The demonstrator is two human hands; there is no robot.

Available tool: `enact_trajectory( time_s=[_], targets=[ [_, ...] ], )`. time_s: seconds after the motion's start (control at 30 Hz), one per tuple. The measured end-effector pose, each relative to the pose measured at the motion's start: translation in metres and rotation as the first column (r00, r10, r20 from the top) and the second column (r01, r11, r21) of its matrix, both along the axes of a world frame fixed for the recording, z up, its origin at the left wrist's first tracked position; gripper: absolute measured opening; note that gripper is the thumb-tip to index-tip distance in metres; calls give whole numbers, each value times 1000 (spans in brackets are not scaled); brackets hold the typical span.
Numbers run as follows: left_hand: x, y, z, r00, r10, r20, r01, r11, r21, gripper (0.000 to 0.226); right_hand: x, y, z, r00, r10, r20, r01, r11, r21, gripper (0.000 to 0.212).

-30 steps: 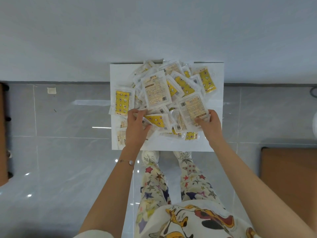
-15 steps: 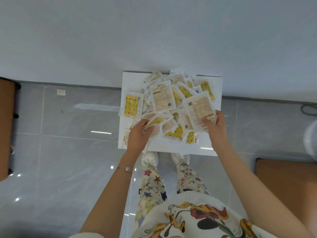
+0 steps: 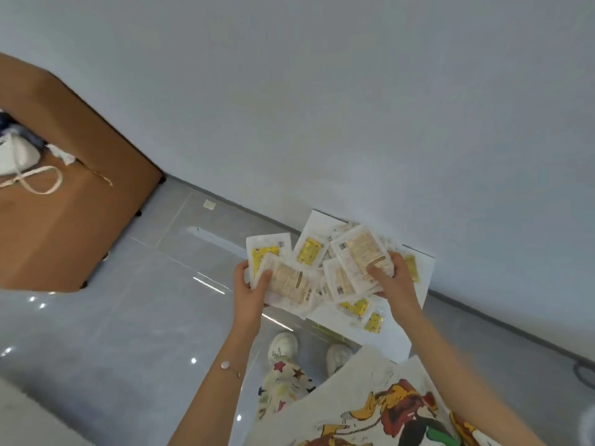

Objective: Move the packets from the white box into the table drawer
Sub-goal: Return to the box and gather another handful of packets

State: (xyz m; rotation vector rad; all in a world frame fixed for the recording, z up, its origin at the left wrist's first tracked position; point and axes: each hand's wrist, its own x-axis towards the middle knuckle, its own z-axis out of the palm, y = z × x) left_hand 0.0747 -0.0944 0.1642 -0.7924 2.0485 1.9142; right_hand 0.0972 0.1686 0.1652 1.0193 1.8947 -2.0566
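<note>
On your far left the brown table [image 3: 64,204] is carrying a white bag [image 3: 16,156], and no drawer is showing from this angle, so I'm judging that nothing is stowed yet. Your left hand [image 3: 249,294] is gripping a fanned bunch of packets [image 3: 286,281], with the thumb lying on top and the fingers curling underneath. It is holding them over the floor [image 3: 128,317], just left of the white box [image 3: 391,341]. Your right hand [image 3: 394,281] is clamping a second bunch [image 3: 359,255] above the box, thumb pressing on the top packet. More loose packets [image 3: 355,306] are lying in the box beneath both hands, so you are looking at the carry to the table and at least one more trip, as far as I can judge. The labels are showing as yellow patterned fronts and tan printed backs with small code squares, but blur is making every word and brand name unreadable.
</note>
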Motion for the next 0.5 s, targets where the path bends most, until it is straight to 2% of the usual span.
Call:
enact_trajectory(
  time_s=[0.1, 0.27, 0.5],
  targets=[
    [29, -44, 28, 984, 176, 7, -176, 983, 48, 39, -1, -36, 28, 991, 132, -5, -132, 991, -3, 35],
    [74, -114, 53, 912, 411, 3, -406, 900, 156, 41, -5, -109, 60, 946, 324, -32, -325, 945, -38, 40],
    [132, -245, 66, 714, 699, 25, -685, 691, 232, 41, -19, -284, 97, 783, 613, -102, -618, 786, -17, 39]
  ],
)
